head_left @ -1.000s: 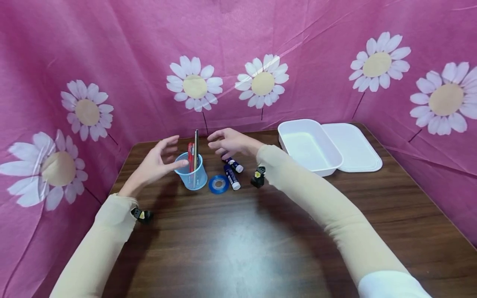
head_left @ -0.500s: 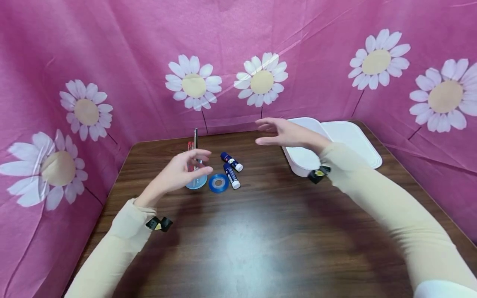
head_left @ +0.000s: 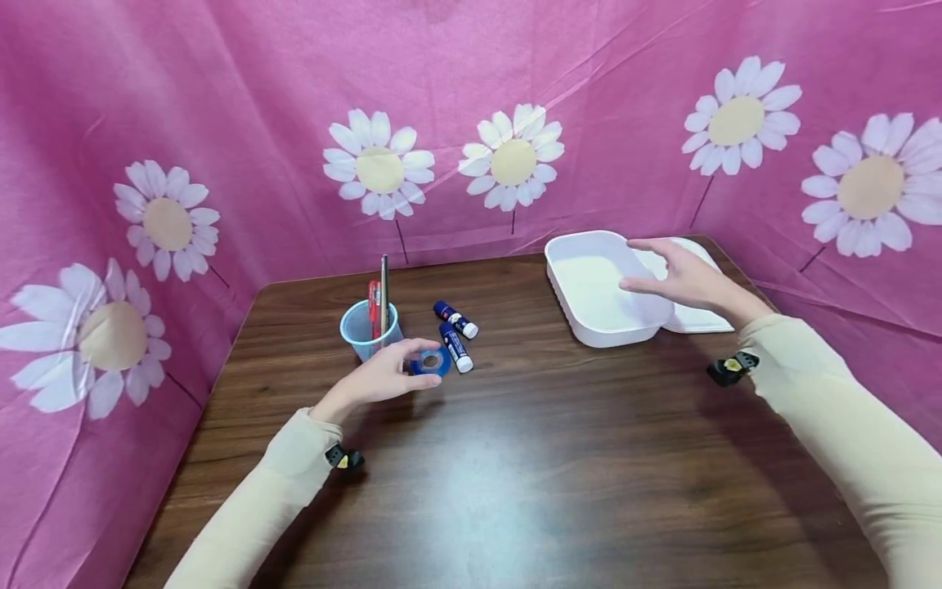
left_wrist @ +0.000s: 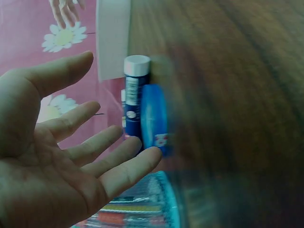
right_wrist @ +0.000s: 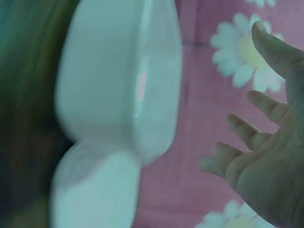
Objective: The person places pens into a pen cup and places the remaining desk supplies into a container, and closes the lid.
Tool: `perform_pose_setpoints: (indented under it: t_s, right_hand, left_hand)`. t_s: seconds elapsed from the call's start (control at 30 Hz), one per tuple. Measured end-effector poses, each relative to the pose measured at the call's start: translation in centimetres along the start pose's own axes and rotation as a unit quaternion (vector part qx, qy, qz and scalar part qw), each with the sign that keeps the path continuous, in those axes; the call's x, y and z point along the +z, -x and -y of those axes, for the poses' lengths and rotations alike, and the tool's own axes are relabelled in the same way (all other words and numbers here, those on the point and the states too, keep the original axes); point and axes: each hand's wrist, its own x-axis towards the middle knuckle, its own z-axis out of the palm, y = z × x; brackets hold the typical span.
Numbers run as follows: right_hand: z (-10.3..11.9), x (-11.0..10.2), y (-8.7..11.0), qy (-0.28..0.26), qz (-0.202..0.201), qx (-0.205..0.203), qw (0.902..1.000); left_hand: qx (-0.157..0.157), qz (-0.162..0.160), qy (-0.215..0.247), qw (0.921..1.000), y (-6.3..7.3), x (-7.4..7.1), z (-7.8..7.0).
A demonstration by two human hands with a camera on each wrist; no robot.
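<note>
My left hand [head_left: 379, 375] hovers with spread fingers at the roll of blue tape [head_left: 443, 357], overlapping its left side in the head view. In the left wrist view the fingers are apart, holding nothing, with the tape roll [left_wrist: 154, 114] beyond the fingertips. Two dark blue glue sticks with white caps lie just right of the tape, a nearer glue stick [head_left: 455, 345] and a farther glue stick [head_left: 453, 317]. My right hand [head_left: 688, 278], fingers loose and holding nothing, is over the right edge of the white plastic tub [head_left: 589, 286] and partly covers the white lid [head_left: 699, 320].
A light blue mesh pen cup [head_left: 355, 327] stands behind my left hand, holding red pens [head_left: 374, 307] and a tall thin stick [head_left: 384, 286]. The brown wooden table [head_left: 515, 458] ends at a pink curtain [head_left: 456, 49] with printed daisies.
My left hand has moved right and toward me, from the pen cup to the tape. My right hand has swung right, from above the glue sticks to the tub and lid.
</note>
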Motion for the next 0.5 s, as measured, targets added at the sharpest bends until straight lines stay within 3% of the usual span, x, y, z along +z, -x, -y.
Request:
perform_pose_setpoints:
  t_s: [0.1,0.2,0.37,0.5]
  right_hand:
    - [-2.0,0.2,0.8,-0.012,0.006,0.008,0.9999]
    - [-3.3,0.3,1.4,-0.047,0.032,0.047,0.9973]
    - [-4.3,0.4,2.2,-0.1,0.084,0.12,0.9841]
    - [-4.8,0.6,2.4,-0.113,0.117,0.138,0.9769]
  left_hand:
    - [0.001,0.005,-0.009,1.0,-0.2,0.5,0.3]
    - [-0.008,0.002,-0.013,0.9999,-0.4,0.8,0.4]
    - [-0.017,-0.007,-0.035,0.9992,-0.6,1.2,0.6]
    - [-0.007,-0.018,-0.046,0.9988,-0.8,1.5,0.8]
